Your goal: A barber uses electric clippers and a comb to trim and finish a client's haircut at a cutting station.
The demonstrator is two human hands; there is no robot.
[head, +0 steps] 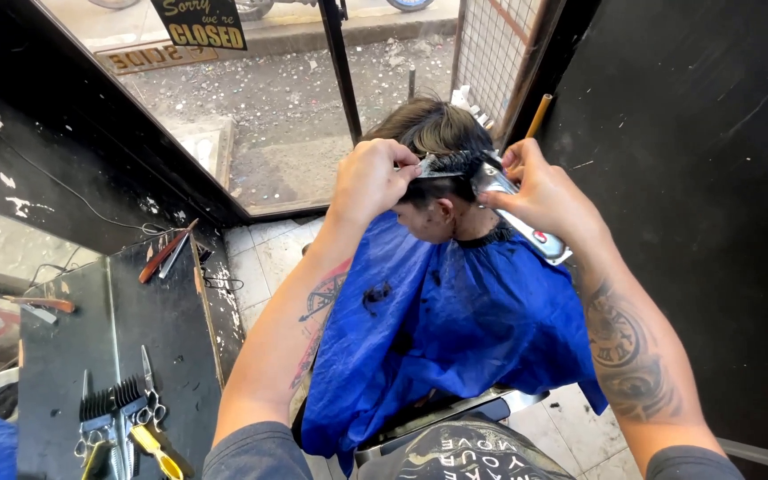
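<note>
The seated person wore a large blue cape point(455, 329) that covered the shoulders and lap; dark hair clippings lay scattered on its front. The black counter point(64, 356) stood to the left, well apart from the chair, and carried combs and scissors point(122, 413) at its near end and a brown-handled tool point(164, 253) at its far end.

The hair point(437, 129) on the crown remained long and dark. The side below the comb line appeared already cut short. In my judgement the work was partly done: the lower side was trimmed, and the top and the blend between the two remained.

The left hand point(371, 178) was closed on a comb point(442, 166), which lifted a section of hair at the side of the head. The right hand point(544, 196) was clamped on the clipper point(517, 209), whose blade end met the hair just at the comb's teeth. The two hands sat near each other, on either side of the head, not touching.
</note>
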